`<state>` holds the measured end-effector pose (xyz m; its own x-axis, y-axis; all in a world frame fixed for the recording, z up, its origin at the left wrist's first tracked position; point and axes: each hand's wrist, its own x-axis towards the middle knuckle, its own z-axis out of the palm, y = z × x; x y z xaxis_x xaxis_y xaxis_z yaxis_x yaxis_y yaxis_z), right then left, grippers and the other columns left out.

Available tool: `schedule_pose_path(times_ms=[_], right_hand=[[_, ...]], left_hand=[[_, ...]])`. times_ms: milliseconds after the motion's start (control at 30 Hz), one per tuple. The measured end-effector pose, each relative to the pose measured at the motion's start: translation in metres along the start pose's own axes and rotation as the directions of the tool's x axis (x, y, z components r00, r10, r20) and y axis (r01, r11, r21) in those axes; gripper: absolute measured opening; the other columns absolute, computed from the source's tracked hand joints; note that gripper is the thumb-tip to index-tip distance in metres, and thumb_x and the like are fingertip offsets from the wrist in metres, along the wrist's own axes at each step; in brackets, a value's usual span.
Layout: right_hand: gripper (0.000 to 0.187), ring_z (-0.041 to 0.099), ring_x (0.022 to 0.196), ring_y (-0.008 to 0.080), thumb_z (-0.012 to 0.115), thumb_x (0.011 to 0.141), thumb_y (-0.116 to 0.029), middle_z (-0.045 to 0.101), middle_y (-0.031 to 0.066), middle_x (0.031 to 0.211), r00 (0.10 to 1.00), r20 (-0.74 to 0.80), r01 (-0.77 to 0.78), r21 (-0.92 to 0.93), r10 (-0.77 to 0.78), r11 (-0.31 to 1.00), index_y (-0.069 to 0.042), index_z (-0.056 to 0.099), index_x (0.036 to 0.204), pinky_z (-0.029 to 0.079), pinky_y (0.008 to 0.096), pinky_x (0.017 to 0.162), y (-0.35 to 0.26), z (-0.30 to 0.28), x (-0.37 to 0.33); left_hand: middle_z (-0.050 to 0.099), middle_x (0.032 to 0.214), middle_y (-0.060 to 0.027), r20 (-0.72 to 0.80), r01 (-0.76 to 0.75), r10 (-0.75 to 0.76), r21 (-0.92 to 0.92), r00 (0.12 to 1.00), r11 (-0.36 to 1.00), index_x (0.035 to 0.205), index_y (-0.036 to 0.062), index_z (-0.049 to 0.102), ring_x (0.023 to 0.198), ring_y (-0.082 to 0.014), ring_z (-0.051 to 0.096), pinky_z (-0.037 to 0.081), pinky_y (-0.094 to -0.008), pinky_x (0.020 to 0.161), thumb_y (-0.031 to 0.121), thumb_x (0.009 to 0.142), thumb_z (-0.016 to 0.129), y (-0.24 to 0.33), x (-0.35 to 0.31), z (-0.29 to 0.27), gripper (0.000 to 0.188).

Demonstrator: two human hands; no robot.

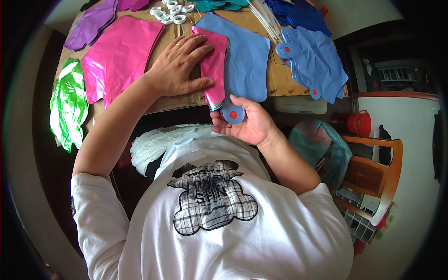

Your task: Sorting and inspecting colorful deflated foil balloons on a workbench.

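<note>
A flat light-blue sheet [247, 60] lies on the cardboard-topped table, its rounded tab with a red dot [233, 114] hanging past the near edge. My right hand [254, 122] holds that tab from below, thumb on one side and fingers behind. Along the blue sheet's left side lies a narrow, shiny pink foil piece [213, 65], with thin coloured edges showing at its lower end. My left hand [179, 65] rests flat on the pink piece, fingers stretched out and slightly spread. Whether the pink and blue pieces are joined, I cannot tell.
Stacks of pink foil [121, 56], purple foil [93, 25] and green foil [67, 100] lie left. White rolls [173, 11] and white sticks [263, 18] are at the back. More blue sheets [315, 58] lie right. A wooden chair [373, 172] stands lower right.
</note>
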<state>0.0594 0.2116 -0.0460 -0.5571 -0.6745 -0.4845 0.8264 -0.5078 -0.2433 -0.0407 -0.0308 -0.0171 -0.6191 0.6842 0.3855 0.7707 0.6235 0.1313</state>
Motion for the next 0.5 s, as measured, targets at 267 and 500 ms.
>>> schedule_pose_path(times_ms=[267, 500], right_hand=[[0.052, 0.062, 0.103, 0.0383, 0.047, 0.096, -0.039, 0.060, 0.0275, 0.117, 0.995, 0.091, -0.051, 0.004, 0.051, 0.999, 0.004, 0.052, 0.126, 0.044, 0.0545, 0.098, -0.002, -0.005, 0.008], [0.041, 0.065, 0.087, 0.0279, 0.049, 0.097, -0.032, 0.065, 0.0214, 0.103, 0.995, 0.090, -0.042, 0.061, 0.037, 0.997, 0.002, 0.055, 0.119, 0.048, 0.0471, 0.091, 0.003, -0.008, 0.014]], left_hand=[[0.043, 0.140, -0.0187, 0.009, 0.003, -0.003, -0.034, 1.000, 0.999, 0.139, 0.0074, 0.043, 0.131, -0.0378, 0.039, 0.031, -0.0466, 0.111, 0.053, 0.084, 0.062, 0.002, -0.002, -0.004, 0.074], [0.045, 0.138, -0.0183, -0.005, 0.000, 0.000, -0.035, 1.000, 0.999, 0.137, 0.0083, 0.045, 0.128, -0.0373, 0.042, 0.030, -0.0474, 0.111, 0.057, 0.083, 0.061, 0.002, -0.002, -0.003, 0.074]])
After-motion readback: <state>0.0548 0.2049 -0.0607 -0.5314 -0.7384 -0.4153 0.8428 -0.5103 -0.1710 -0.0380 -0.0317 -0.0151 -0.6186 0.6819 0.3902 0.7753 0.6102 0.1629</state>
